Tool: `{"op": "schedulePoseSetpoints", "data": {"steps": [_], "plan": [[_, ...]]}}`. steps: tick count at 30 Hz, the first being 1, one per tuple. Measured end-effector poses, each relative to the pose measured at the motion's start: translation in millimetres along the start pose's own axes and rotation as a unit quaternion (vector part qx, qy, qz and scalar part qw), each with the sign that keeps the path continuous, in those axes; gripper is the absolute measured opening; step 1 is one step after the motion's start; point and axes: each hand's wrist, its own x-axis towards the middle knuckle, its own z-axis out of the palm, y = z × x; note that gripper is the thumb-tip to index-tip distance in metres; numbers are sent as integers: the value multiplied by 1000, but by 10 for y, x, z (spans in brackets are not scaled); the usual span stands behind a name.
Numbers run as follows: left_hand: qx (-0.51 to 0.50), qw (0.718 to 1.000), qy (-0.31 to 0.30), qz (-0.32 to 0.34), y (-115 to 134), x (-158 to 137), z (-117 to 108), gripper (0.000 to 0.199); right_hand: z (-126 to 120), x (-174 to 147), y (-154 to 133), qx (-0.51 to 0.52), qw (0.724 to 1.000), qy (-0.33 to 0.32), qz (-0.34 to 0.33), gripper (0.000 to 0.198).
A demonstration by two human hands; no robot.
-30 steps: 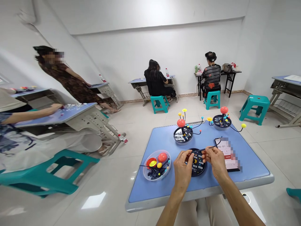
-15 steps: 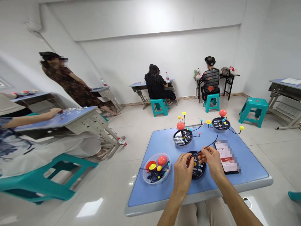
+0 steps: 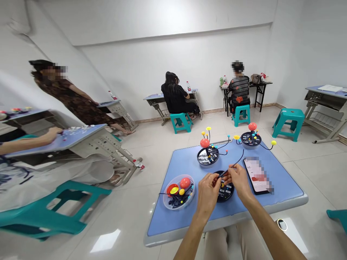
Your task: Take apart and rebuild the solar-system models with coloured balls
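A thin black curved rod (image 3: 240,158) slants up to the right above a round black base (image 3: 227,193) with coloured dots and labels. My right hand (image 3: 239,181) pinches the rod partway along. At the rod's lower end, my left hand (image 3: 208,190) has its thumb and fingers closed; whether they also hold a separate small black piece is hidden. Left of my hands, a clear plastic bowl (image 3: 166,203) holds a red ball (image 3: 185,182), a red cup-shaped part, yellow balls and several black parts.
Two assembled planet models (image 3: 208,156) (image 3: 251,140) stand at the back of the blue table (image 3: 173,225). A phone (image 3: 257,177) lies right of my hands. People sit at other desks; another person stands at left. Green stools (image 3: 288,122) are on the floor.
The view has turned slightly, so the scene sits a little further left. The rod now points up more steeply. Both hands keep their grip close together above the base.
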Motion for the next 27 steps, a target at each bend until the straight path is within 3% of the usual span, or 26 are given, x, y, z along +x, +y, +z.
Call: {"op": "schedulePoseSetpoints", "data": {"steps": [5,10,12,16,18,27], "plan": [[80,996,-48,3,-88,-18,36,15,-39,57,32,-153,986,-45,38,15],[137,988,-73,-22,-182,-83,85,14,-148,83,120,-258,965,-44,21,24],[160,983,-84,-26,-209,-120,109,14,-171,83,110,-346,937,-34,-12,25],[201,975,-90,-22,-245,-185,168,15,-159,95,45,-560,825,-38,-65,32],[218,972,-90,-20,-250,-202,198,15,-148,117,35,-603,793,-51,-67,36],[244,964,-86,-61,-173,-172,303,19,-195,286,166,-655,741,-67,-133,41]]}}
